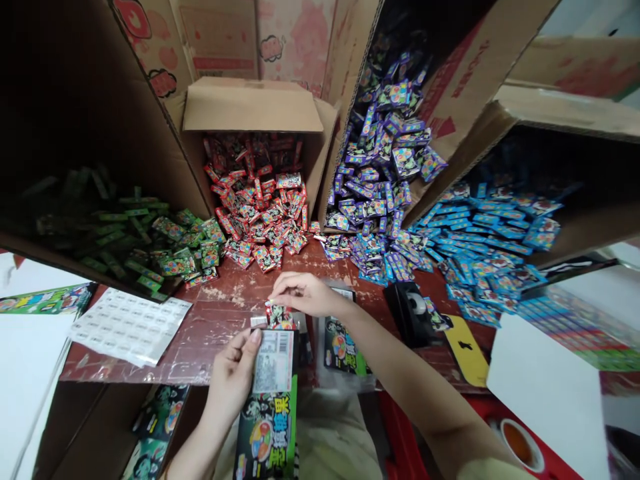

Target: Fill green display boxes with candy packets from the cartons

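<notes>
My left hand (pixel 234 370) grips a long flat package (pixel 270 400) by its left edge; the package has a white barcode label on top and a green and black printed lower part. My right hand (pixel 305 293) pinches a small red candy packet (pixel 280 315) right at the package's upper end. Both hands are just in front of a worn red table (pixel 220 320). A clear bag with another printed package (pixel 343 347) lies under my right forearm.
Tipped cardboard boxes spill small packets onto the table: green ones (pixel 165 247) at left, red ones (pixel 260 207) in the middle, purple ones (pixel 380 180) and blue ones (pixel 490 247) at right. A sticker sheet (pixel 127 327) lies left, a black tape dispenser (pixel 413 310) right.
</notes>
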`<state>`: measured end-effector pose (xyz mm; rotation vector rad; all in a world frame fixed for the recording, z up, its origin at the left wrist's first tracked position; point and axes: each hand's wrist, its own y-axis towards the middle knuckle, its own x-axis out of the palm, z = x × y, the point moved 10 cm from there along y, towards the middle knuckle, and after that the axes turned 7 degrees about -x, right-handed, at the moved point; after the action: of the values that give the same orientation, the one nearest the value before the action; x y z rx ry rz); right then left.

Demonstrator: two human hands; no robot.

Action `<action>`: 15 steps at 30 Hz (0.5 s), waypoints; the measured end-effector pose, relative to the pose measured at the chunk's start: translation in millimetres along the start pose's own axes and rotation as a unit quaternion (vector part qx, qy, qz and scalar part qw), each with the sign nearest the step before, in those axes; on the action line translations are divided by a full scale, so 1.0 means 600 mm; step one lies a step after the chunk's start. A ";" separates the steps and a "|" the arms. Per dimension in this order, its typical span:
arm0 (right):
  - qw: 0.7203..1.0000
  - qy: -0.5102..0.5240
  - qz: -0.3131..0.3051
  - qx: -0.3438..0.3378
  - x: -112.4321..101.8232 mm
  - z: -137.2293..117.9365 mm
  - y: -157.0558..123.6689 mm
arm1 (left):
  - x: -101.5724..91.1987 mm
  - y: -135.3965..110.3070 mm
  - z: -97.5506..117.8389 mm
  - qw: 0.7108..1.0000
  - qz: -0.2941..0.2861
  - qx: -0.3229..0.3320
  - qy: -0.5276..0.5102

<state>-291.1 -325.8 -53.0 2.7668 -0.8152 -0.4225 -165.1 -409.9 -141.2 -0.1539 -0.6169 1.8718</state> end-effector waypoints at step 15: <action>0.994 0.000 -0.065 0.086 0.016 0.032 0.008 | 0.009 0.010 -0.005 1.000 -0.030 0.001 -0.008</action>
<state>-292.4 -337.6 -71.3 2.9910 -0.7045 -0.3924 -170.8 -405.3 -145.8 -0.1190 -0.6240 1.8170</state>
